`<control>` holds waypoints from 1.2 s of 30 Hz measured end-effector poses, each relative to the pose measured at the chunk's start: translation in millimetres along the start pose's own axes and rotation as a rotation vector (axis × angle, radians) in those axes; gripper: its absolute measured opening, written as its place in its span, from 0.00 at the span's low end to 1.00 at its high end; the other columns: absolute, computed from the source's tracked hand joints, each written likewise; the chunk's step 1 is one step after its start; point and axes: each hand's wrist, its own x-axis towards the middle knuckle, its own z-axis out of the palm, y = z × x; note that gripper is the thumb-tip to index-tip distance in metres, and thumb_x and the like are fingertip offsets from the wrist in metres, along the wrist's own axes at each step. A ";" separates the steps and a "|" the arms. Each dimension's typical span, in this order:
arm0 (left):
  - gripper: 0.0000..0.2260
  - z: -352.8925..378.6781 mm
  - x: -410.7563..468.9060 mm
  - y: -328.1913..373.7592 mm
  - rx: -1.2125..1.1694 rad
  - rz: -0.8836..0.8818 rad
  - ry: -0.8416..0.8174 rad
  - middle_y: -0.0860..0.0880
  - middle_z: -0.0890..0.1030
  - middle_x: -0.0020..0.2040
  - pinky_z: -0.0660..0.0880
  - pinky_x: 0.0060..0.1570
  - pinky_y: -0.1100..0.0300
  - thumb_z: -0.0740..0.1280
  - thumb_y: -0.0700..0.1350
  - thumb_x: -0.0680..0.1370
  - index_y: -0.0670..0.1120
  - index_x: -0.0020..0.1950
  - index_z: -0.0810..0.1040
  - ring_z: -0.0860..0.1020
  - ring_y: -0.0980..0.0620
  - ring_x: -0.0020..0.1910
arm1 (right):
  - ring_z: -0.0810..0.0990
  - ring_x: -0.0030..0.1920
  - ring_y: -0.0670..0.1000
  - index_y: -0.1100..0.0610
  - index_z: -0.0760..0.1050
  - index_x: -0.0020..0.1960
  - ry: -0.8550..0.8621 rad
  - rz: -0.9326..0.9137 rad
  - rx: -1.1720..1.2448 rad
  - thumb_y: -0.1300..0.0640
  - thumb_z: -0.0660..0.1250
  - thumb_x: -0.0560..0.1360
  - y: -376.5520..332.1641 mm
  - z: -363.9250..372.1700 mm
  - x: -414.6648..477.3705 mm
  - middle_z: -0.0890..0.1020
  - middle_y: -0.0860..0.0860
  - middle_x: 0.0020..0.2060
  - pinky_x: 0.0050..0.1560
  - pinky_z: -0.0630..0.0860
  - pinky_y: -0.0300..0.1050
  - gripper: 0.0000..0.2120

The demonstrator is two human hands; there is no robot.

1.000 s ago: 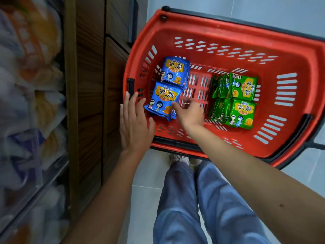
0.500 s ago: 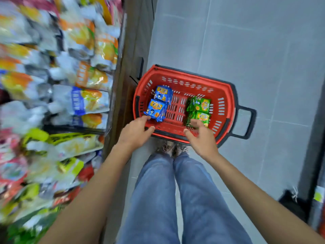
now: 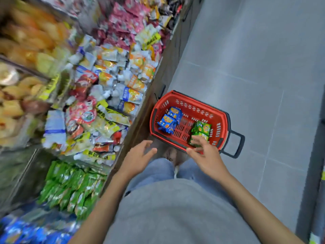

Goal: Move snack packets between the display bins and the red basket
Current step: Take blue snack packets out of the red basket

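The red basket (image 3: 198,105) stands on the grey floor in front of my feet. Two blue snack packets (image 3: 169,120) lie in its left half and green packets (image 3: 201,128) lie in its right half. My left hand (image 3: 139,156) hovers open above the floor, just short of the basket's near rim, holding nothing. My right hand (image 3: 206,154) is spread with relaxed fingers over the near rim, in front of the green packets, and holds nothing. On the left, a display bin of green packets (image 3: 70,187) and one of blue packets (image 3: 35,229) sit low on the shelf.
The display shelf (image 3: 105,95) runs along the whole left side, full of mixed snack bags, blurred by motion. The basket's black handle (image 3: 234,145) sticks out to the right. Grey tiled floor (image 3: 255,67) lies to the right and beyond.
The view has pulled up and back, so the basket looks smaller. Both hands have lifted away from the basket; the right hand let go of the blue packets earlier.
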 end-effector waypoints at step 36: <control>0.13 124.7 -348.5 -190.7 -1.150 -0.930 1.041 0.48 0.78 0.53 0.67 0.50 0.65 0.63 0.44 0.79 0.43 0.63 0.74 0.76 0.54 0.48 | 0.79 0.49 0.52 0.60 0.75 0.60 -1.106 -0.491 -0.690 0.60 0.64 0.77 -109.0 277.3 -149.7 0.81 0.56 0.49 0.56 0.72 0.45 0.12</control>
